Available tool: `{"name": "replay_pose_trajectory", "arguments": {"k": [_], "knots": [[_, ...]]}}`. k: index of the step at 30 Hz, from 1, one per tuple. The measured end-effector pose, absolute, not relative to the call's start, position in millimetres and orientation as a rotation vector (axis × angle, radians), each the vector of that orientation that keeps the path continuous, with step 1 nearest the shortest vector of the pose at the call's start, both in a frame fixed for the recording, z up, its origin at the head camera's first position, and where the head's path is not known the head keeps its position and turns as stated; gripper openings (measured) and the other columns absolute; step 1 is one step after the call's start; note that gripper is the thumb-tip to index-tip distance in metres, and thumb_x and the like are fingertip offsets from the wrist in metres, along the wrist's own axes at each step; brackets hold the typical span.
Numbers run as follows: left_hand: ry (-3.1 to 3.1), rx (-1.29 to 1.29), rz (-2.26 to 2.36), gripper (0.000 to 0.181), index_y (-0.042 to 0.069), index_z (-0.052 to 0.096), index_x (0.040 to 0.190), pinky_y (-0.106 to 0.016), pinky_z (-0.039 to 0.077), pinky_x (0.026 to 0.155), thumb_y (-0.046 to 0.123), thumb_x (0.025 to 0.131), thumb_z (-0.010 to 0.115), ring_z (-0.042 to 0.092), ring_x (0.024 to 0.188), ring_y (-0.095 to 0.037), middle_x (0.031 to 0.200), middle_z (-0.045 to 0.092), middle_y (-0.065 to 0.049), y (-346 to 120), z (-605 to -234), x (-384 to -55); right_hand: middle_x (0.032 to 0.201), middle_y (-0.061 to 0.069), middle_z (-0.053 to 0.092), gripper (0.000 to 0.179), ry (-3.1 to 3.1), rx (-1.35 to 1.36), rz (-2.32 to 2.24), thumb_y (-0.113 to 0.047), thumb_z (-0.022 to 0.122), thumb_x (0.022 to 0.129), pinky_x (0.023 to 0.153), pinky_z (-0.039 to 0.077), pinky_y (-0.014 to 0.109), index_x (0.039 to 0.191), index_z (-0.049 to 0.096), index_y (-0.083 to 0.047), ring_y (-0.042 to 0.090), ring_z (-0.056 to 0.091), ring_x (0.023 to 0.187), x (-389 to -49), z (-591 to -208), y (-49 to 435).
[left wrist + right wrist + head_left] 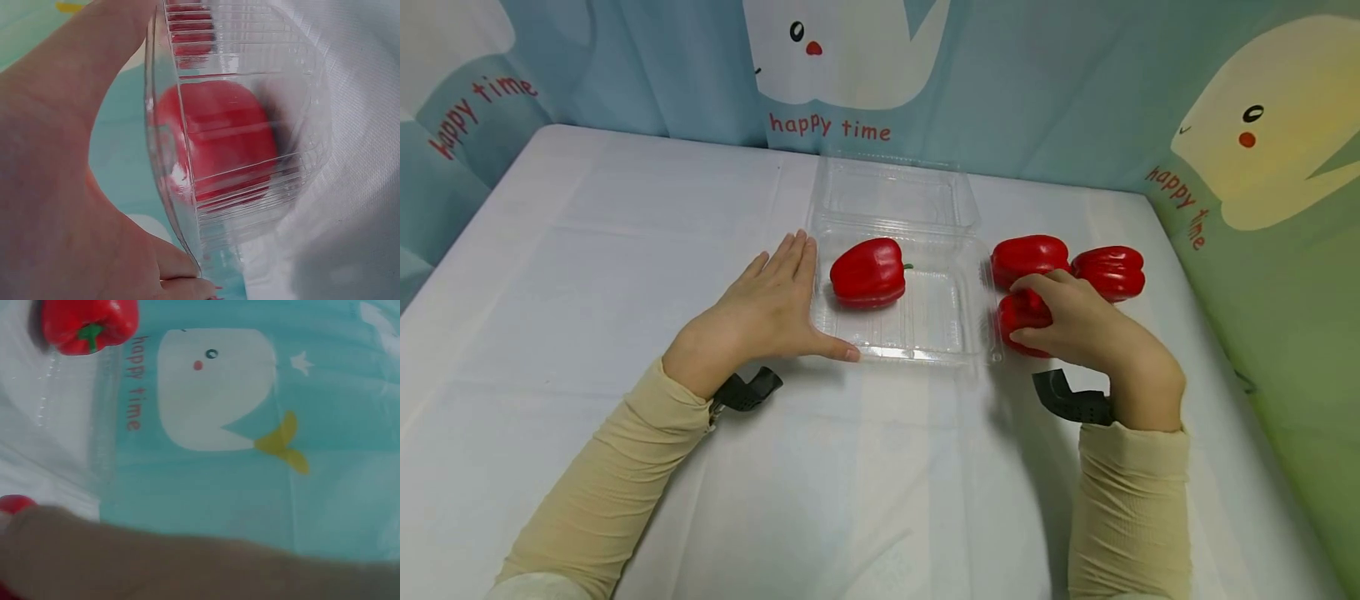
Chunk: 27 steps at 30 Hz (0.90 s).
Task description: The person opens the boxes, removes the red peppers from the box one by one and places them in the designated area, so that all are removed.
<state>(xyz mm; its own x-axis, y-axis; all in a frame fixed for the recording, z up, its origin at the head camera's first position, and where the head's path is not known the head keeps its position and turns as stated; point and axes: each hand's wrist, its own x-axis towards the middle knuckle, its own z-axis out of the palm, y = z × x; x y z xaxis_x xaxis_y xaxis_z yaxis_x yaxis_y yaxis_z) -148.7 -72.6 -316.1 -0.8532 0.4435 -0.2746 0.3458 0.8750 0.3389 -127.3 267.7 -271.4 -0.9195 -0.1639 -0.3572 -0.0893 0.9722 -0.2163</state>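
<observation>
A clear plastic clamshell container (934,312) lies on the table with its lid folded back. One red bell pepper (867,275) with a green stem rests on its side in the container's left half; the left wrist view shows this pepper (219,144) through the ribbed wall. My left hand (763,312) touches the container's left and front edges, fingers straight and thumb spread along the front rim. Just right of the container, my right hand (1078,321) grips another red bell pepper (1017,315) between thumb and fingers, which partly cover it.
Two more red bell peppers, one behind the held one (1028,254) and one farther right (1111,271), lie on the white-covered table (820,492). The container's transparent lid (895,193) reaches the table's back edge. A printed curtain (1037,92) hangs behind and along the sides.
</observation>
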Motion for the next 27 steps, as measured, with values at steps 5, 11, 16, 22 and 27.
{"name": "replay_pose_trajectory", "arguments": {"k": [5,11,16,22,27], "knots": [[2.694,0.575,0.399,0.143,0.000,-0.005,0.157,-0.052,0.002,0.126,0.085,0.066,0.065,-0.009,0.155,-0.031,0.167,-0.007,-0.015,-72.8,-317.2,-149.1,0.138,0.027,0.043,0.065,2.702,-0.168,-0.244,-0.020,0.076,0.083,0.087,0.054,0.062,0.140,0.047,-0.008,0.050,0.036,0.124,-130.3,-276.4,266.4],[2.699,0.577,0.388,0.143,0.001,-0.005,0.157,-0.051,0.002,0.126,0.086,0.066,0.064,-0.009,0.155,-0.030,0.167,-0.008,-0.015,-72.6,-317.6,-149.2,0.143,0.028,0.040,0.065,2.731,-0.182,-0.256,-0.020,0.076,0.085,0.090,0.052,0.064,0.141,0.047,-0.007,0.050,0.035,0.128,-127.7,-271.8,263.2],[2.700,0.578,0.393,0.143,0.000,-0.005,0.157,-0.051,0.002,0.126,0.085,0.066,0.064,-0.009,0.155,-0.030,0.167,-0.008,-0.015,-72.2,-316.4,-149.0,0.144,0.027,0.040,0.061,2.823,-0.218,-0.288,-0.021,0.072,0.088,0.094,0.048,0.066,0.141,0.047,-0.004,0.049,0.034,0.131,-120.7,-262.8,256.5],[2.700,0.580,0.392,0.142,0.000,-0.005,0.157,-0.051,0.002,0.126,0.085,0.066,0.064,-0.009,0.155,-0.031,0.167,-0.008,-0.015,-71.3,-315.6,-149.1,0.137,0.022,0.048,0.045,2.976,-0.378,-0.424,-0.012,0.069,0.088,0.100,0.047,0.060,0.130,0.056,-0.003,0.039,0.041,0.128,-113.4,-257.6,238.0],[2.700,0.568,0.381,0.143,0.000,-0.005,0.157,-0.051,0.002,0.126,0.085,0.066,0.064,-0.009,0.155,-0.031,0.167,-0.007,-0.015,-71.2,-314.9,-149.2,0.134,0.017,0.051,0.041,3.069,-0.545,-0.440,-0.009,0.068,0.087,0.099,0.050,0.053,0.127,0.058,-0.003,0.034,0.046,0.127,-116.0,-265.3,217.1]]}}
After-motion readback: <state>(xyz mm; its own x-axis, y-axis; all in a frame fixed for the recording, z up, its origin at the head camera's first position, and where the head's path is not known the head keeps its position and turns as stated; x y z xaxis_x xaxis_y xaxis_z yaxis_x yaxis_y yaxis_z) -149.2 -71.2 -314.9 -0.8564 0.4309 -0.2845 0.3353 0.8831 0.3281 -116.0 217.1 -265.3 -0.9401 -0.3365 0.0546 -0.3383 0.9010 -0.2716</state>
